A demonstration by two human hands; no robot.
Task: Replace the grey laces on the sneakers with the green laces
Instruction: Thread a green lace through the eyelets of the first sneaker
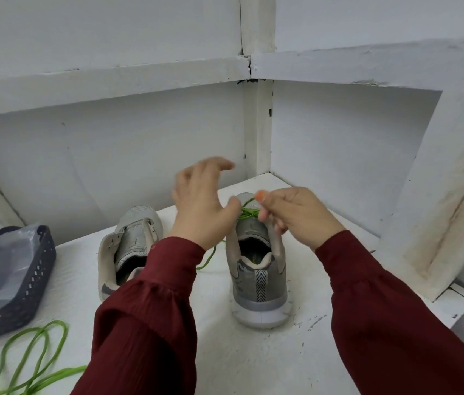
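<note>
A spare green lace lies coiled near left on the tabletop. The left sneaker and right sneaker stand lengthwise, heels near, toes far. The left hand hovers with spread fingers. The right hand pinches the green lace over the right sneaker's tongue.

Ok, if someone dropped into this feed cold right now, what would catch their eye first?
The bright green lace stands out most, pinched by the right hand over the tongue of the grey sneaker at the middle of the table, while the left hand hovers spread beside it. A second green lace lies loose at the near left corner, by a dark basket. The other sneaker, left of the hands, shows no lace.
</note>
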